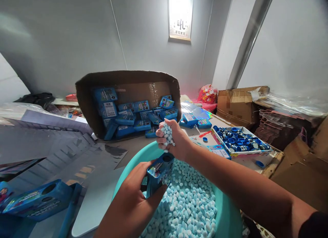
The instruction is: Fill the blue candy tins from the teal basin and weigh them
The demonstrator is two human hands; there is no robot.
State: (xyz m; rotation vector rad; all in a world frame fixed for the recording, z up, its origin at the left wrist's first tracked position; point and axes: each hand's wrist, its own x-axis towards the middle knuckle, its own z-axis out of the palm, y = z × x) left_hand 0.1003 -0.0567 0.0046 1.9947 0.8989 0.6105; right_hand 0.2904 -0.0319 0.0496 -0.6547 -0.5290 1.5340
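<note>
Head view: the left hand [133,200] was wrapped around the lower part of a small blue tin [160,170], fingers pressed shut on its sides. It held the tin nearly upright over a teal basin [228,214], with the round hole in the top facing up. The tin looked light and stiff, with smooth printed faces that could slip, so the flat sides below the hole seemed the best place to grip it.

The right hand [175,140] hung just above that hole, curled into a loose fist around a clutch of pale blue-and-white tablets [189,203] of the kind heaped in the basin. A few showed at the top of the fist and a few at its lower edge. The tablets looked small, hard and free-rolling, light singly and easily spilled, better scooped or cupped than pinched.

The basin sat at the near edge of the bench [138,145]. Behind it, a cardboard box [128,79] tipped on its side held many more blue tins. To the right, a tray [252,153] held blue caps [238,139].
</note>
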